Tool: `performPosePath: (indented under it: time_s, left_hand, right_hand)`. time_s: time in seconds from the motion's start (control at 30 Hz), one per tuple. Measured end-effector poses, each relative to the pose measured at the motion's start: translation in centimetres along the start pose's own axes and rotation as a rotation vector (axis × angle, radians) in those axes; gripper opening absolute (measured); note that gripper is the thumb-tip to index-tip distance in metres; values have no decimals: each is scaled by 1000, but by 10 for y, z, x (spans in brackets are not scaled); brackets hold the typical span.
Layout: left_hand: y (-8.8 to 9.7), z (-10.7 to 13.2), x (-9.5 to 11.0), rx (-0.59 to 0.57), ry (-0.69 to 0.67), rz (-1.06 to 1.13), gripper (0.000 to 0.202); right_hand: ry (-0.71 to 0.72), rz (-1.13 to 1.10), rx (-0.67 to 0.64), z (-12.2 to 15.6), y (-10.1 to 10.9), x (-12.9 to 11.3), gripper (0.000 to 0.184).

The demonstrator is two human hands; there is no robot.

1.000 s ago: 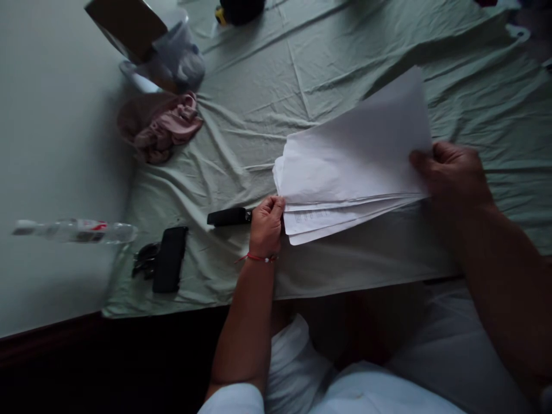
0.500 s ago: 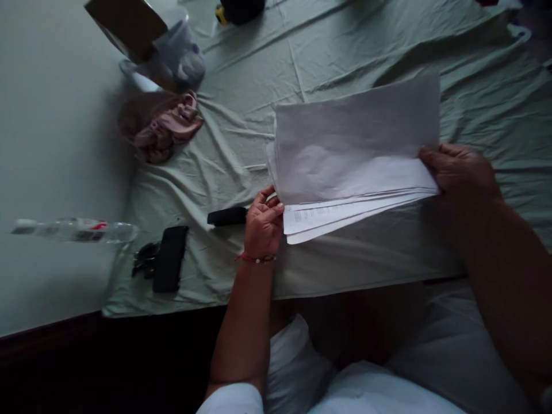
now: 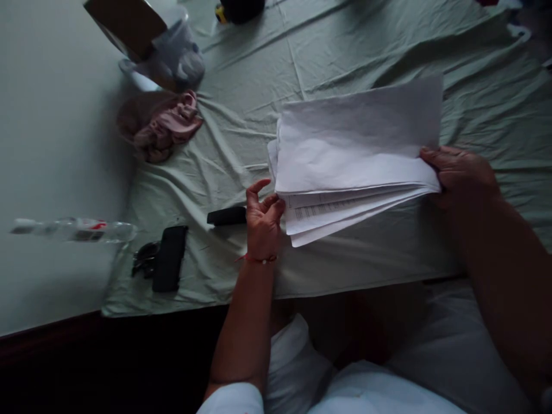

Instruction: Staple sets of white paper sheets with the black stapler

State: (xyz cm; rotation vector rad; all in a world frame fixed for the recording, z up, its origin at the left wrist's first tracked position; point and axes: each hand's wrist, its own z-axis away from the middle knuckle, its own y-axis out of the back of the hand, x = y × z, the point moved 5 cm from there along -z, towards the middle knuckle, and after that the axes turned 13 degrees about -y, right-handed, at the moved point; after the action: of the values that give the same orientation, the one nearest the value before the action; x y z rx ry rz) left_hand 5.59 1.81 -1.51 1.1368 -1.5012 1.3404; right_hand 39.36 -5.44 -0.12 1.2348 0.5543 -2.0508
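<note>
A stack of white paper sheets (image 3: 357, 141) is held above the table, its layers fanned apart along the near edge. Lines of print show on one of the lower sheets, while the top sheet looks blank. My right hand (image 3: 466, 172) grips the right end, thumb on top and fingers hidden underneath. At the left edge, my left hand (image 3: 264, 224) pinches the paper between thumb and bent fingers, with its index finger raised off the sheets. A red string bracelet (image 3: 261, 260) circles the left wrist. Just left of that hand lies a black object (image 3: 226, 215), partly covered by it.
A pale green cloth (image 3: 241, 149) covers the table. On its left side are a black phone (image 3: 171, 259), dark glasses (image 3: 145, 259), a clear bottle (image 3: 73, 229) and a pink cloth (image 3: 168, 126). Farther back stand a plastic container (image 3: 183, 52) and brown cardboard (image 3: 127, 26).
My left index finger has lifted off the paper's edge. The lower sheets are fanned wider on the left, showing more print. My right hand keeps its hold.
</note>
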Motion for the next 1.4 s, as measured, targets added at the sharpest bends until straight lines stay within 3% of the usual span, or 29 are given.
performPosePath:
  time_s: [0.1, 0.2, 0.33, 0.43, 0.57, 0.73, 1.03, 1.2, 1.3, 1.4]
  left_hand:
    - [4, -3, -9, -10, 44, -22, 23]
    - [7, -5, -13, 26, 114, 34, 5]
    - [8, -6, -12, 49, 177, 73, 24]
    - [9, -6, -13, 33, 146, -37, 17]
    - [15, -6, -15, 86, 70, -160, 32]
    - [15, -7, -16, 53, 70, -191, 50]
    - [16, -7, -17, 37, 56, -241, 45]
    - [14, -7, -20, 82, 139, -70, 54]
    - [7, -6, -22, -2, 196, 4, 47]
    - [5, -9, -18, -61, 144, 2, 41]
  right_hand:
    - [-141, -71, 77, 6, 0, 2, 19]
    - [-126, -28, 53, 8, -1, 1, 14]
    - [-55, 9, 8, 1, 4, 7, 14]
    - [-1, 74, -14, -2, 7, 12, 13]
    - [80, 116, -31, 1, 4, 10, 15]
    - [119, 178, 14, 5, 3, 6, 20]
    - [112, 161, 7, 4, 3, 5, 24]
    - [138, 113, -16, 2, 5, 4, 35]
    - [186, 112, -56, 4, 7, 2, 41]
    - [261, 97, -93, 5, 8, -1, 36]
